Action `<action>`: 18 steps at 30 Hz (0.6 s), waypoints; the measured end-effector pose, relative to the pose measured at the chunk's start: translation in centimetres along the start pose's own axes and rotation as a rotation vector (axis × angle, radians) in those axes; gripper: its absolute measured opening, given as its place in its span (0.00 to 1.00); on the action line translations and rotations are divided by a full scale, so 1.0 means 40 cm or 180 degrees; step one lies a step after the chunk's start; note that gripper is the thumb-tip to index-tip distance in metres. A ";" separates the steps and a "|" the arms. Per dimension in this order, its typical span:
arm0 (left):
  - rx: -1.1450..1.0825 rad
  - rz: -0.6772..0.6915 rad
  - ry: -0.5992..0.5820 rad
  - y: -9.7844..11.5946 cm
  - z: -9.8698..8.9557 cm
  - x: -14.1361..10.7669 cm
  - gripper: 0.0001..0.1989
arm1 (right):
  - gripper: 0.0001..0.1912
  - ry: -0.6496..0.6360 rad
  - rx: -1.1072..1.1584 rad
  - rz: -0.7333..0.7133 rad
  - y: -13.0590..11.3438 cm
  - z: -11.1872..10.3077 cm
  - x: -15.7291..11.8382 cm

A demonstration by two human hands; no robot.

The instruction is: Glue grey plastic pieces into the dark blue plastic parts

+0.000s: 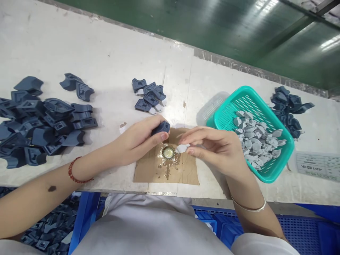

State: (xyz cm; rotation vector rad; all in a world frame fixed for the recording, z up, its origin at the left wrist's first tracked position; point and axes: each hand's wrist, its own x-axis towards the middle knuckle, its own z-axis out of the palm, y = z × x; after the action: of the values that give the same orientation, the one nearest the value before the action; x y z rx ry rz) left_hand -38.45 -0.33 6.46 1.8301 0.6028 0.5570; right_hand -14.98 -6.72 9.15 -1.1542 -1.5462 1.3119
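Note:
My left hand [140, 141] is closed around a dark blue plastic part [161, 128], held just above the back edge of a brown cardboard piece [186, 173]. Between the thumb and fingers of my right hand [216, 147] is a small light-grey piece [182, 148]. Below and between both hands sits a small round cap [168, 153] with clear liquid in it, and wet splashes surround it on the cardboard. Behind my hands lies a small group of blue parts [151, 97], some with light-grey pieces at their ends.
A green plastic basket [285, 156] of light-grey pieces [256, 141] stands right of my right hand. Blue parts are piled at the far left [39, 124] and behind the basket [289, 106]. A printed label [318, 165] lies at right. Blue crates [225, 226] sit below the table edge.

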 end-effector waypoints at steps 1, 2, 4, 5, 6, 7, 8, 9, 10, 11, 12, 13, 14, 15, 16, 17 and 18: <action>0.0129 0.0102 -0.0054 -0.002 0.001 0.000 0.13 | 0.09 0.0106 0.0165 -0.0017 0.001 0.001 -0.001; 0.0278 0.0193 -0.0108 -0.004 0.002 0.000 0.12 | 0.09 0.0210 0.0295 -0.0046 0.003 0.003 -0.001; 0.0593 0.0355 -0.0212 -0.009 0.005 0.000 0.13 | 0.10 0.0409 0.0415 -0.0110 0.007 0.008 -0.003; 0.0726 0.0427 -0.0258 -0.011 0.006 0.000 0.13 | 0.11 0.0501 0.0406 -0.0138 0.008 0.011 -0.003; 0.0837 0.0503 -0.0287 -0.013 0.008 0.000 0.14 | 0.11 0.0588 0.0370 -0.0169 0.010 0.014 -0.004; 0.0924 0.0578 -0.0304 -0.015 0.010 0.000 0.14 | 0.12 0.0665 0.0317 -0.0206 0.010 0.018 -0.004; 0.0999 0.0640 -0.0309 -0.016 0.011 0.000 0.15 | 0.13 0.0733 0.0256 -0.0243 0.011 0.022 -0.005; 0.1063 0.0690 -0.0305 -0.018 0.013 -0.001 0.15 | 0.14 0.0786 0.0198 -0.0278 0.012 0.025 -0.005; 0.1123 0.0726 -0.0295 -0.019 0.015 -0.001 0.15 | 0.15 0.0830 0.0145 -0.0306 0.013 0.028 -0.006; 0.1186 0.0766 -0.0273 -0.020 0.016 -0.002 0.16 | 0.16 0.0862 0.0100 -0.0332 0.014 0.031 -0.006; 0.1246 0.0799 -0.0260 -0.022 0.018 -0.002 0.16 | 0.16 0.0887 0.0062 -0.0358 0.015 0.034 -0.006; 0.1299 0.0829 -0.0242 -0.022 0.019 -0.003 0.16 | 0.17 0.0897 0.0032 -0.0377 0.017 0.036 -0.007; 0.1342 0.0850 -0.0233 -0.023 0.020 -0.003 0.16 | 0.17 0.0894 0.0009 -0.0395 0.019 0.037 -0.007; 0.1374 0.0863 -0.0224 -0.023 0.021 -0.004 0.15 | 0.17 0.0881 -0.0007 -0.0413 0.021 0.038 -0.007; 0.1392 0.0867 -0.0224 -0.023 0.021 -0.004 0.15 | 0.17 0.0855 -0.0014 -0.0427 0.024 0.039 -0.006; 0.1393 0.0869 -0.0227 -0.022 0.021 -0.004 0.15 | 0.17 0.0827 -0.0017 -0.0435 0.026 0.040 -0.006; 0.1381 0.0863 -0.0231 -0.022 0.021 -0.003 0.15 | 0.17 0.0801 -0.0021 -0.0439 0.028 0.041 -0.005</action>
State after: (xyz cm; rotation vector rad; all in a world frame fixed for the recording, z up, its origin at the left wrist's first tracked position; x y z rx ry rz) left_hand -38.15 -0.73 5.37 2.3546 0.4513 0.5654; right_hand -16.29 -7.31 7.79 -1.1474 -1.4191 1.0293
